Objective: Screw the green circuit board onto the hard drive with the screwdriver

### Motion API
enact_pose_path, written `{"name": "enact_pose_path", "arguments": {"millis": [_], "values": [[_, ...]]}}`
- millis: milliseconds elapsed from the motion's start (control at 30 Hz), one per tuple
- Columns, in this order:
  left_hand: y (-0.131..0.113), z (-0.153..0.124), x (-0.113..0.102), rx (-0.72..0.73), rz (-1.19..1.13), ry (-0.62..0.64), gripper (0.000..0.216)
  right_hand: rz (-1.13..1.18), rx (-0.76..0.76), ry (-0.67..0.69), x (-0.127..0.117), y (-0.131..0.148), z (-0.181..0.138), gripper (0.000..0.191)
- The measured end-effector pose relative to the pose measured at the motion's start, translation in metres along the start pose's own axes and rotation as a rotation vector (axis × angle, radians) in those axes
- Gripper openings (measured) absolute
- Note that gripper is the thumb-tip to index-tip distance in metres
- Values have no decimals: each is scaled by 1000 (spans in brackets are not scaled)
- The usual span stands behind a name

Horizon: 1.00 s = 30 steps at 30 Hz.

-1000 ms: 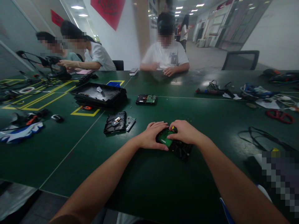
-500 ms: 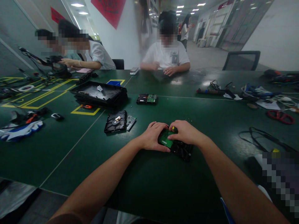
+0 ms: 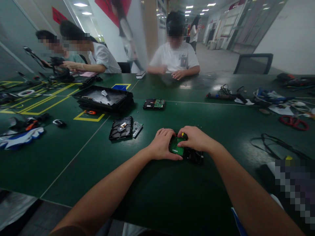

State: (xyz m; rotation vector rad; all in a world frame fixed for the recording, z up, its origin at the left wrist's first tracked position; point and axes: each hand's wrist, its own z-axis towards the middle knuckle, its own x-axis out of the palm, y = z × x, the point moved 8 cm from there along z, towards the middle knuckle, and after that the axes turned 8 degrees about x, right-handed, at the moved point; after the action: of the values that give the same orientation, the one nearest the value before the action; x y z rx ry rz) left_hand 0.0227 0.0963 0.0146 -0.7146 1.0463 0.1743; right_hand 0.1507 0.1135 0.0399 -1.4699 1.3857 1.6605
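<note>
A hard drive (image 3: 193, 156) lies on the green table with its green circuit board (image 3: 175, 148) facing up. My left hand (image 3: 164, 144) is closed around the drive's left end, thumb along the near edge and fingers over the far side. My right hand (image 3: 193, 139) pinches a yellow-and-black screwdriver (image 3: 184, 135) above the board; its tip is hidden. To the left, a second hard drive (image 3: 120, 128) lies beside a detached circuit board (image 3: 137, 129). Farther back rests another hard drive (image 3: 154, 104) with its board showing.
A black tray (image 3: 103, 97) stands at the back left, near a computer mouse (image 3: 59, 123) and blue-white gloves (image 3: 22, 138). Cables (image 3: 273, 146), red-handled scissors (image 3: 293, 123) and tools (image 3: 221, 95) lie right. Several people sit or stand beyond the table.
The hard drive has turned slightly anticlockwise, its right end swinging away from me. My left hand has shifted slightly right with it. In the background, a walking person has moved left.
</note>
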Motion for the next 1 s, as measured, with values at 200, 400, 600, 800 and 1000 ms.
{"name": "enact_pose_path", "arguments": {"millis": [200, 400, 600, 800, 1000], "values": [[1, -1, 4, -44, 39, -27, 91, 34, -16, -3, 0, -2, -1, 35], [10, -4, 1, -36, -74, -4, 88, 50, -22, -2, 3, -5, 1, 35], [14, -7, -1, 30, -176, 52, 56, 50, 1, 13, 1, -4, 0, 34], [16, -7, 2, 20, -179, 66, 60, 60, 16, 9, -1, -3, 0, 32], [14, -6, -1, 28, -168, 64, 60, 63, 15, 17, 2, -6, 1, 33]]}}
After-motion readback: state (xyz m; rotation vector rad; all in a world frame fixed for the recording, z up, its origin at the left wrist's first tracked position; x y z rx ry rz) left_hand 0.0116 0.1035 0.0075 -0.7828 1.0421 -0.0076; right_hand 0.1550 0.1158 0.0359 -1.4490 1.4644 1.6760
